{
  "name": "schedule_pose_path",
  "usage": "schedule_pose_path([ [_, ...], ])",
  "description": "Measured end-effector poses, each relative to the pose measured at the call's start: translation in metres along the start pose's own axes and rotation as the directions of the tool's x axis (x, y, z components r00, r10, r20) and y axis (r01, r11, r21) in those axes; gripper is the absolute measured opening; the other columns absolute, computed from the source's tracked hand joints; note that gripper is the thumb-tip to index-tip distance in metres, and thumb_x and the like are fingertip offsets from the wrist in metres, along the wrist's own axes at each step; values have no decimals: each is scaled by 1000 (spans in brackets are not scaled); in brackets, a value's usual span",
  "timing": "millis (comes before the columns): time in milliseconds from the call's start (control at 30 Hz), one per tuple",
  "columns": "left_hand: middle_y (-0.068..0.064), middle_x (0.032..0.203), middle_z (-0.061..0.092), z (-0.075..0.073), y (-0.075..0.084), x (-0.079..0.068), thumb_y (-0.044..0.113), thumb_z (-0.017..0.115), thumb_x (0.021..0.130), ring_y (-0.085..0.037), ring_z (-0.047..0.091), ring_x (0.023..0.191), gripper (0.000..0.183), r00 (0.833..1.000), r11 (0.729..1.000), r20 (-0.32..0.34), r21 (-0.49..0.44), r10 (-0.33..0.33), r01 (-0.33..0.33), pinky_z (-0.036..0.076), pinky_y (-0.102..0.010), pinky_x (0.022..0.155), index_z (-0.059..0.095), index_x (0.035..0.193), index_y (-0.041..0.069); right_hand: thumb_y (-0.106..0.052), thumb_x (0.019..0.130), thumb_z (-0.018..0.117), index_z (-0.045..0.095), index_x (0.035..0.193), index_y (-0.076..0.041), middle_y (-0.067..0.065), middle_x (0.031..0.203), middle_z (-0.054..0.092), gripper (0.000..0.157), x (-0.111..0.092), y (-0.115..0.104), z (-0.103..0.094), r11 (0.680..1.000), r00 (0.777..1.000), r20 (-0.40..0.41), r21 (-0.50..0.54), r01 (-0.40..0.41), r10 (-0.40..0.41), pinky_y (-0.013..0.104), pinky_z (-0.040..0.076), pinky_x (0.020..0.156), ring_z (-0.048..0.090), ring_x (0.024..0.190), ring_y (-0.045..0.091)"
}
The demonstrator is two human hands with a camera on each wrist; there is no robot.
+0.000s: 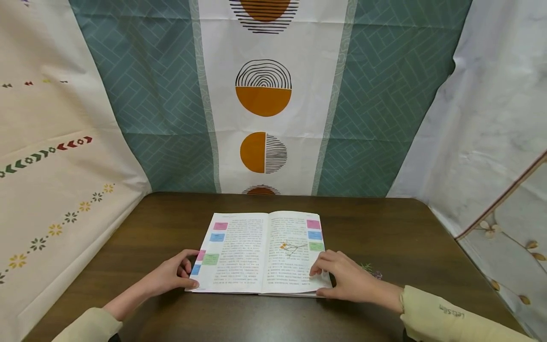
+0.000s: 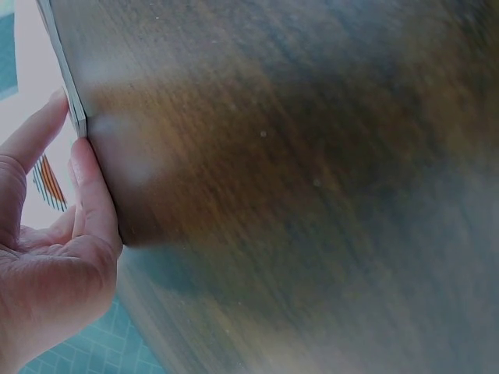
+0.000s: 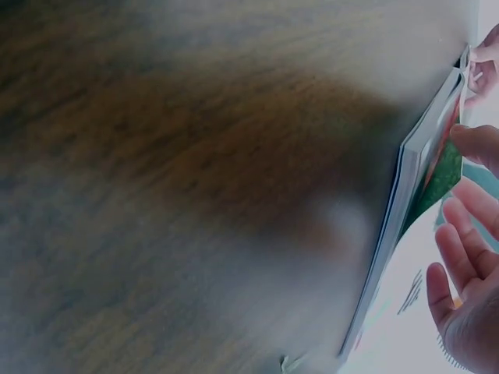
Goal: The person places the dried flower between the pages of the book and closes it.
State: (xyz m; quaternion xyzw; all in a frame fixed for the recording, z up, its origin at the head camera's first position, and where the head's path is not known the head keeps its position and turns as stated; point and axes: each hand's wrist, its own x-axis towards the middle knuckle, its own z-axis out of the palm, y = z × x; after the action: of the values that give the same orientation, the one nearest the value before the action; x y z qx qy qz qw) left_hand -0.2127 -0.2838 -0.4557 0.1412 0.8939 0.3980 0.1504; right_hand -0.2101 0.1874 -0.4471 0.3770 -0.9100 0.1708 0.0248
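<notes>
An open book (image 1: 241,251) lies on the table, its printed pages carrying pink, blue and green blocks at the outer margins. A thin sprig with small orange-yellow flowers (image 1: 284,245) shows on the right page. My left hand (image 1: 175,273) holds the book's lower left corner, thumb above and fingers along the edge; the left wrist view shows thumb and finger pinching that corner. My right hand (image 1: 342,275) is at the lower right corner, fingers over the page. In the right wrist view, a page with a green and red underside (image 3: 444,175) lifts between thumb and fingers.
A small green and purple sprig (image 1: 372,271) lies on the brown wooden table (image 1: 384,228), just beyond my right hand. Patterned cloth (image 1: 265,156) hangs behind the table's far edge, with more cloth at both sides.
</notes>
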Motion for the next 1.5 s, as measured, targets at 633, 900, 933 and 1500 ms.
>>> schedule_pose_path([
  [633,-8,92,50,0,-4,1,24,82,80,-8,51,75,82,1000,1000,-2,5,-15,15,40,-22,63,37,143,-1,-12,76,79,71,93,-31,-19,95,63,26,4,29,-11,979,973,-110,1,204,-203,21,38,78,52,88,1],
  [900,-8,92,50,0,-1,-1,24,82,80,-9,52,75,81,1000,1000,-10,9,-16,16,40,-22,64,38,143,0,-10,79,79,70,93,-29,-17,98,66,25,14,50,-16,978,971,-130,36,207,-201,27,46,82,55,93,2],
  [933,-8,92,50,1,-1,-1,24,83,79,-9,52,75,82,1000,1000,-7,7,-19,19,40,-22,64,37,143,0,-11,80,79,70,95,-29,-17,99,66,25,15,53,-16,979,974,-123,42,199,-193,28,47,84,56,94,2],
  [1500,-7,93,50,1,0,-1,24,84,78,-12,51,78,82,999,999,-10,19,-46,46,40,-23,63,38,143,1,-13,80,81,73,99,-23,-11,104,71,24,44,81,-23,987,969,-191,-17,158,-158,34,50,86,62,100,8],
])
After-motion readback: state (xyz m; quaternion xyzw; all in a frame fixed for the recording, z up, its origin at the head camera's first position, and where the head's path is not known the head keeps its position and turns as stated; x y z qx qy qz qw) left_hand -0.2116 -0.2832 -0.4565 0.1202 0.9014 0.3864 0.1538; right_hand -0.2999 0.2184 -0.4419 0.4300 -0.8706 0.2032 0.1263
